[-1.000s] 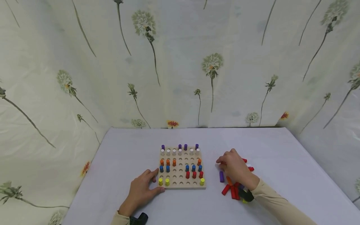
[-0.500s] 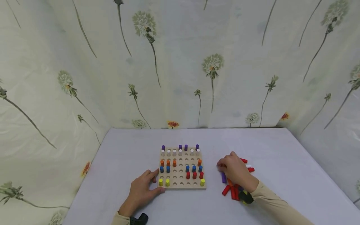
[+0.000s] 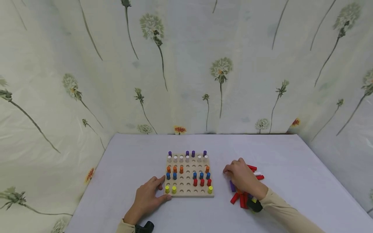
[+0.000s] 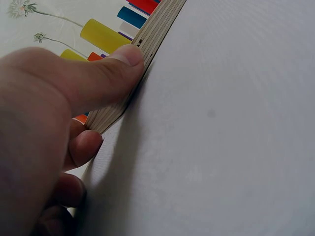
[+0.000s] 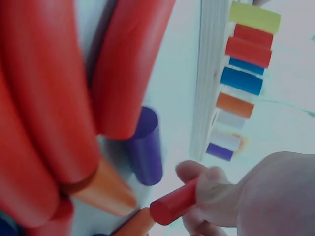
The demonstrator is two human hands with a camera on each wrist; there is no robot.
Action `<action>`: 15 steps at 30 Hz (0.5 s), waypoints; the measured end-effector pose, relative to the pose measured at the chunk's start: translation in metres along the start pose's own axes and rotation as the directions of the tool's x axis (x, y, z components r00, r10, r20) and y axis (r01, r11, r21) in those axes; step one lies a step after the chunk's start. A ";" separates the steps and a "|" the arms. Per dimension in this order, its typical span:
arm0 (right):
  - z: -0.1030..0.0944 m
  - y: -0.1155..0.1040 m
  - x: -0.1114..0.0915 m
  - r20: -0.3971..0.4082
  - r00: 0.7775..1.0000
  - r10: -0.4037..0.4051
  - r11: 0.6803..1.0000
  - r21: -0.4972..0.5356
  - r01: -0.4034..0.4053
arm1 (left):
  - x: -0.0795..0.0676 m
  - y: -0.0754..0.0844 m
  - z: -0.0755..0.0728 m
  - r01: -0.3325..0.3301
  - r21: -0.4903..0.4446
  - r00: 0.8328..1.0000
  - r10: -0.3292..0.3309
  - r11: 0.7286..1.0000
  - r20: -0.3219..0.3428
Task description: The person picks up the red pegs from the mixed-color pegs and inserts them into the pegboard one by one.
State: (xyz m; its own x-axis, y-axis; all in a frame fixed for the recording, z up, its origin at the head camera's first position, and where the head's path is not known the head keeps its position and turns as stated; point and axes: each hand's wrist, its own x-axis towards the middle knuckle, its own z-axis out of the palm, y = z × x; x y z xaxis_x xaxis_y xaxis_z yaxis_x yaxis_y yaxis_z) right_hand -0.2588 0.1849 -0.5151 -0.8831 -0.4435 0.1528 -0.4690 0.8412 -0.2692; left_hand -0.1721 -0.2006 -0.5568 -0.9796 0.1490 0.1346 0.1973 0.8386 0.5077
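A wooden pegboard [image 3: 189, 195] bears rows of yellow, red, blue, orange, white and purple pegs, with bare holes among them. At its near left corner my left hand [image 3: 147, 195] holds the board, thumb [image 4: 123, 61] on the front edge and fingers at the left side. To the right of the board, my right hand [image 3: 243, 174] is low over a pile of loose pegs. In the right wrist view its thumb and fingers pinch a red peg [image 5: 174, 202], which the hand hides in the head view. Close by lies a purple peg [image 5: 147, 157].
Several loose red pegs [image 3: 242, 200] lie below the right hand, and others lie beyond it with a white peg [image 3: 257, 173]. Dark wrist devices [image 3: 254, 205] sit on both wrists. A flower-patterned cloth [image 3: 186, 64] hangs behind the white table [image 3: 131, 152].
The loose purple peg near the right hand has shifted slightly and turned. The right hand has dipped a little toward the pile. The left hand stays at the board's corner.
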 end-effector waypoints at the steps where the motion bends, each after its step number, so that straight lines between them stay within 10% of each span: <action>1: 0.000 -0.001 0.000 -0.007 1.000 0.002 1.000 -0.004 -0.002 | 0.000 0.000 0.000 0.000 0.000 1.000 0.000 1.000 0.002; 15: -0.009 -0.028 0.010 -0.160 0.984 0.082 0.993 0.099 -0.067 | -0.001 0.001 -0.001 -0.006 0.004 1.000 0.006 1.000 -0.007</action>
State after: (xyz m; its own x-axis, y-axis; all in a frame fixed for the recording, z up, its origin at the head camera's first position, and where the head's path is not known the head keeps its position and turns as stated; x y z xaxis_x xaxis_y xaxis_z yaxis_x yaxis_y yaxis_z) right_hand -0.2547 0.1595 -0.4976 -0.9057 -0.3177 0.2806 -0.4077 0.8340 -0.3718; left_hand -0.1712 -0.2000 -0.5556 -0.9782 0.1501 0.1438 0.2029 0.8400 0.5033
